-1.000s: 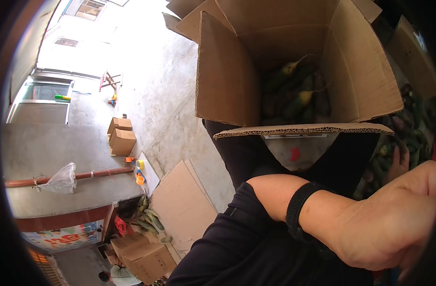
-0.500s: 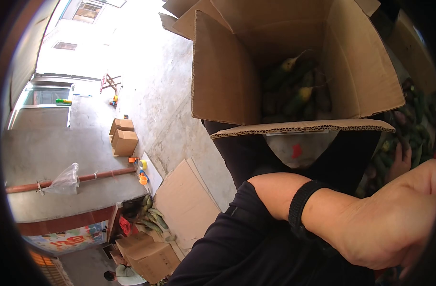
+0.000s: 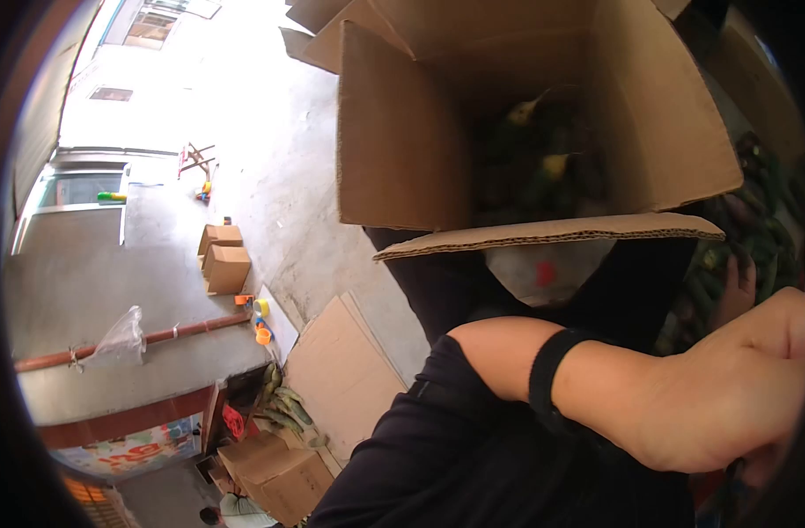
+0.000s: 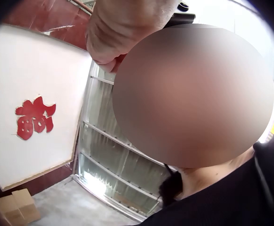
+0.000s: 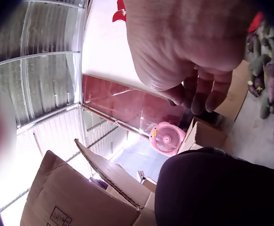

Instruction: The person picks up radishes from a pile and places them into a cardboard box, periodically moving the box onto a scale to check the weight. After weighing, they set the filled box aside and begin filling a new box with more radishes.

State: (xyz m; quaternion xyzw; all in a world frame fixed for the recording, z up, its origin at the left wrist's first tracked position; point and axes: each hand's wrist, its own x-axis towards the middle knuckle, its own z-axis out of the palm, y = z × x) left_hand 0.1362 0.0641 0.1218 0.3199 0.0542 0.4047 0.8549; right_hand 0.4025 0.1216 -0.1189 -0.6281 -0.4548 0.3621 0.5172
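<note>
Inside the open cardboard box (image 3: 400, 145), yellow-tipped green vegetables (image 3: 555, 166) lie as before; only the head view has shifted slightly, so nothing has visibly been added or removed. The right hand (image 5: 188, 40) hangs loose, fingers slightly bent, holding nothing visible. The left hand (image 3: 728, 400) is raised near the head; its grip I cannot tell.

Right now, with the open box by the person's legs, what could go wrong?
The box's near flap sticks out over the legs, so a passing arm might snag on it. Vegetables lie inside the box; anything dropped on them could bruise them. Its inside is deeply shadowed, so a hand reaching in might misjudge its grip.
</note>
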